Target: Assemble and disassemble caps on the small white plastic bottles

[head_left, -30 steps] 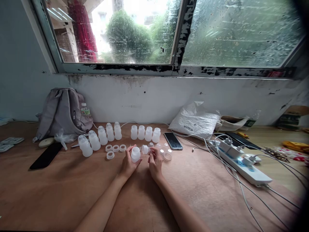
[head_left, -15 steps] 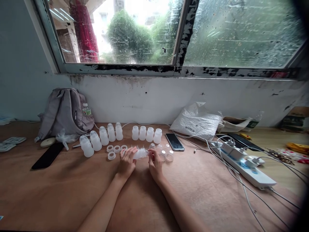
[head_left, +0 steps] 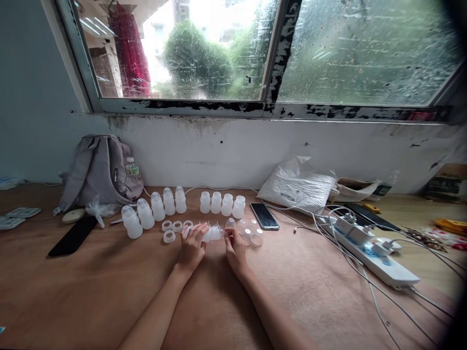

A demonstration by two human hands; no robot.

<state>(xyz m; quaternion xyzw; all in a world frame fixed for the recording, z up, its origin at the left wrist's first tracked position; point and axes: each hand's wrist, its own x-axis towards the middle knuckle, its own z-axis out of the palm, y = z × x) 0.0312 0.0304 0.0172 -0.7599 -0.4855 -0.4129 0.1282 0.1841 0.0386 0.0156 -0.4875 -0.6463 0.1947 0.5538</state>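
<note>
A translucent white baby bottle (head_left: 209,235) lies on its side between my hands, just above the table. My left hand (head_left: 193,245) is closed around its body, and the fingers of my right hand (head_left: 235,249) pinch the clear teat end. What exactly sits under the right fingertips is hidden. Left of my left hand are several white collar rings (head_left: 169,236). Clear domed caps (head_left: 257,237) stand beside my right hand, and some teats show behind the held bottle. Several capped bottles (head_left: 145,214) form a slanting row at left. Bottles without caps (head_left: 216,202) stand upright farther back.
A smartphone (head_left: 264,216) and a silvery plastic mailer (head_left: 297,183) are at back right. The power strip (head_left: 386,267) with plugs and trailing cables occupies the right side. At left are a grey backpack (head_left: 98,170), a black phone-like slab (head_left: 73,236) and a crumpled plastic bag (head_left: 100,209).
The view has shifted very slightly. Both hands keep their hold on the baby bottle, with only a tiny movement of the fingers at its teat end.
</note>
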